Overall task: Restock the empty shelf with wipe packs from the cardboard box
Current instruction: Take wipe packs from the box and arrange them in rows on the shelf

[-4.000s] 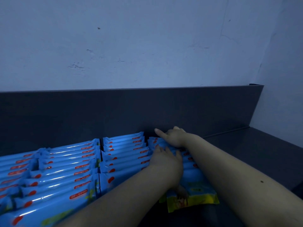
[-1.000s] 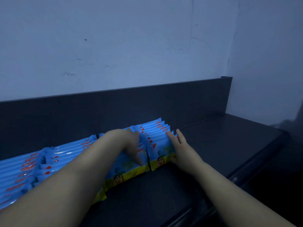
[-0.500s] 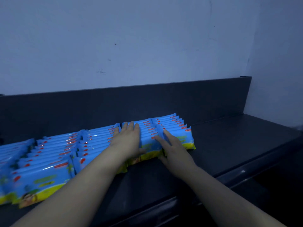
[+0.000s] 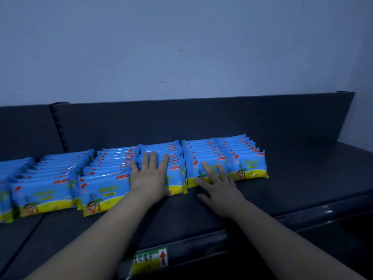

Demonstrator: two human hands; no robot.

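Left hand [image 4: 150,176] lying flat, fingers straight, on packs [image 4: 105,178]; right hand [image 4: 219,184] also flat, touching packs on shelf [image 4: 302,178].

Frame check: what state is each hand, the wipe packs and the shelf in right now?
Wipe packs: standing on edge in side-by-side rows, fronts facing out.
Left hand: open, fingers straight, pressing flat on one row's front.
Right hand: open, fingers spread, touching the next row's front.
Shelf: packs across its left and middle.

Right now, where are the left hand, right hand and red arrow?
left hand [image 4: 150,176], head view, back of hand.
right hand [image 4: 220,187], head view, back of hand.
red arrow [image 4: 163,257], head view, its middle.
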